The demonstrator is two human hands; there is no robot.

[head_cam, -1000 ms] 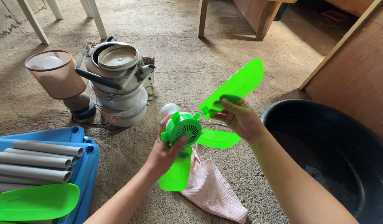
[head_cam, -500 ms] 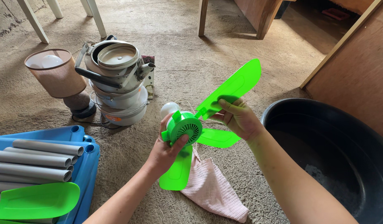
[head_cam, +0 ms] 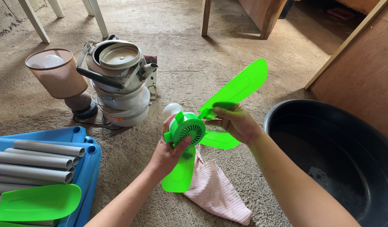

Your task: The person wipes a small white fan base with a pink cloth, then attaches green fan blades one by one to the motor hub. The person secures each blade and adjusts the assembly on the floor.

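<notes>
Green fan hub (head_cam: 186, 129) sits in your left hand (head_cam: 168, 149), held above the floor (head_cam: 194, 63) and a pink cloth (head_cam: 215, 193), fingers wrapped round its vented body. Your right hand (head_cam: 236, 124) pinches the root of the loose blade (head_cam: 238, 88), its tab touching the hub's socket. Judging by its look, the thin plastic is light, slick and likely to flex, so grip near the blade's root, not its tip. Two blades already hang from the hub.
</notes>
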